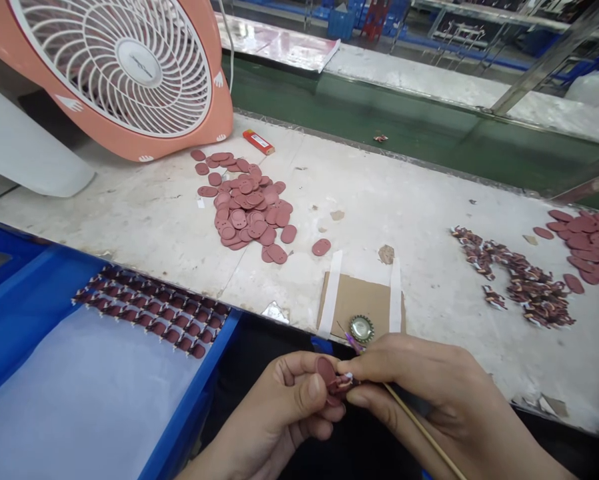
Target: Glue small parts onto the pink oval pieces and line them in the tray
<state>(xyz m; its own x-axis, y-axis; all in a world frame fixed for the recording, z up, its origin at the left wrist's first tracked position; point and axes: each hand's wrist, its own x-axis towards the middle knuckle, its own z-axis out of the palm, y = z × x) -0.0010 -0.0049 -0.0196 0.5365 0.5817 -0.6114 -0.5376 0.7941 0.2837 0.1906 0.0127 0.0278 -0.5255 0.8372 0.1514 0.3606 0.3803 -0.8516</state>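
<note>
Left hand [274, 417]: fingers [307, 393] clamped on a maroon oval piece [328, 372], at 6 o'clock
Right hand [429, 393]: fingers [374, 365] together on a thin wooden stick [422, 430]
Bottle cap [361, 329]: on cardboard [364, 303], 12 o'clock
Maroon ovals [244, 207]: heaped on the tabletop [379, 213], 11 o'clock

Light is bright and even across the worktop [404, 200] — diffuse, apparently from overhead, leaving only faint, soft shadows on it. Beyond the worktop, a green conveyor belt [404, 127] carries a long pale sheen, and a sharp glint sits on a bottle cap [361, 329] by its near edge. Below that edge the scene falls darker around the left hand [279, 413] and right hand [429, 393], whose fine detail looks slightly soft. Wide-angle distortion bends the worktop's lines toward the frame edges — the far background beyond it loses sharpness.
</note>
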